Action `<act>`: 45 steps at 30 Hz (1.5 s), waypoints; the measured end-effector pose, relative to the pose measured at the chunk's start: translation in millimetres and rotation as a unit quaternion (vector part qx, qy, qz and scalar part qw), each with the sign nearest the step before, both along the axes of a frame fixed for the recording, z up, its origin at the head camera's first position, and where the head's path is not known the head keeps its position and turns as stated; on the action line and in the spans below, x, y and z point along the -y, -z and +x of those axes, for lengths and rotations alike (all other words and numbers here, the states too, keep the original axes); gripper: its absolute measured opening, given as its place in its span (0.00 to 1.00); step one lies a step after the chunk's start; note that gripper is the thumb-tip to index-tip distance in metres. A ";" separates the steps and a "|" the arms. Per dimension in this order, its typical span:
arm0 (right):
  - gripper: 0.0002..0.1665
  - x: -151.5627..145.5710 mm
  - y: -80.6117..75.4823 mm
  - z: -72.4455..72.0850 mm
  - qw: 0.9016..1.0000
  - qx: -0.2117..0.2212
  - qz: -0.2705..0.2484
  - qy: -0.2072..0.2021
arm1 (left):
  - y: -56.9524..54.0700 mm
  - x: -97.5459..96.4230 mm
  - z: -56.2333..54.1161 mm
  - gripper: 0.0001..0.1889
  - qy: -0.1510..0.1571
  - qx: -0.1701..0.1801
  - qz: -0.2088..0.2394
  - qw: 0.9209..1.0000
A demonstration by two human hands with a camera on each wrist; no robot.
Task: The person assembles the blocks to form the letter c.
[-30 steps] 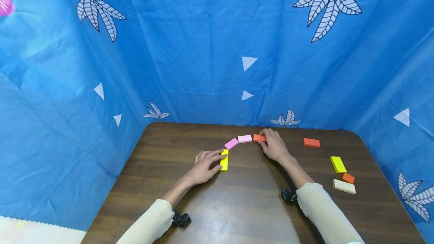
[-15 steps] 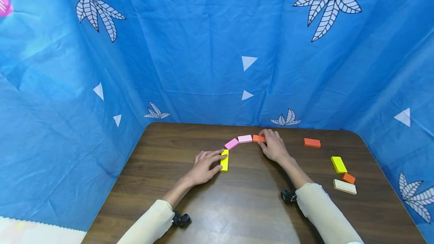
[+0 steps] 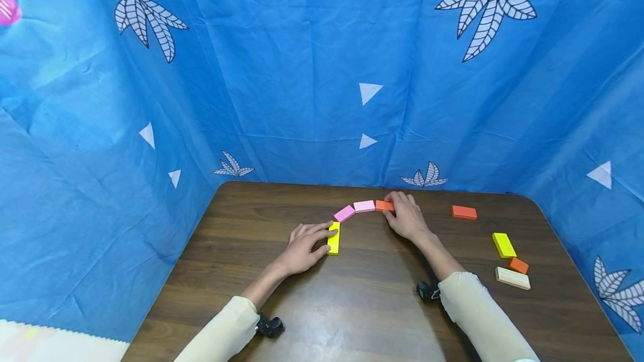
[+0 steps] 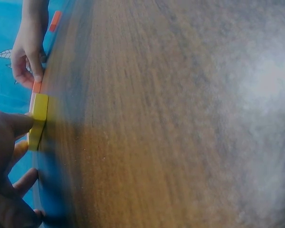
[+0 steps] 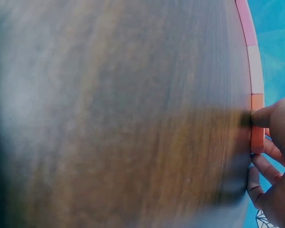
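Through my head view, the left hand, near the middle of the frame, has its fingers pinching the yellow block. That block lies flat on the brown wooden counter, its long side running up and down the frame. On my left wrist feed I get it at the left edge, thumb and a finger against it.

Slightly higher and right of centre, the right hand grips the orange block, with the thumb on the lower side of it and fingers on the upper. My right wrist feed gives me the same hold at the right edge.

Between the two held blocks I see a tilted pink block and a pale pink block; the four form a curved row, set closely end to end.

Over at the right of the head view I have a red-orange block, and below it a second yellow block, a small orange block and a plain wooden block bunched near one another. A blue cloth with leaf prints fills the upper frame behind the counter.
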State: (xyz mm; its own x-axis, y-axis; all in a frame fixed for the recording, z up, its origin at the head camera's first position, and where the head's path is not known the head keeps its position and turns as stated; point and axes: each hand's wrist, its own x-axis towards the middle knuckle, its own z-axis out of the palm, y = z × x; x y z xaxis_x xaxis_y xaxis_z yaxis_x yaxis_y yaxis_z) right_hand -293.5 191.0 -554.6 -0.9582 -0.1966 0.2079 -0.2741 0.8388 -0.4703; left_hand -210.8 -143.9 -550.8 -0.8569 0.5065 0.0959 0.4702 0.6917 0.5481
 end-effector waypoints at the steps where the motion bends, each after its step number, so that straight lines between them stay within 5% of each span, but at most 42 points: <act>1: 0.19 -0.3 -0.4 0.5 1.000 0.000 0.000 0.000 | -0.1 -0.6 0.1 0.24 0.001 -0.001 0.002 1.000; 19: 0.30 -32.3 -8.4 15.2 0.999 -0.001 -0.034 -0.019 | 2.5 -3.2 0.0 0.24 -0.001 -0.010 0.004 1.000; 36: 0.27 -155.8 -15.4 42.4 0.996 0.020 0.025 0.078 | 1.5 -3.8 0.8 0.25 -0.005 0.006 0.003 1.000; 45: 0.31 -173.1 -10.0 50.8 0.994 0.034 0.033 0.096 | 3.1 -2.7 0.6 0.24 -0.003 -0.009 0.008 1.000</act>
State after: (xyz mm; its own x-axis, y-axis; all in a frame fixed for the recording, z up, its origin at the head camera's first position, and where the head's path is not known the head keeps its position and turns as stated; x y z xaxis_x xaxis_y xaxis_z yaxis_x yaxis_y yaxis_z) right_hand -242.6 364.1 -544.6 -0.9908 -0.0194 0.1342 -0.0752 0.9024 -0.4243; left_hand -210.2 -141.2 -553.9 -0.8582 0.4991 0.1196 0.4755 0.6855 0.5514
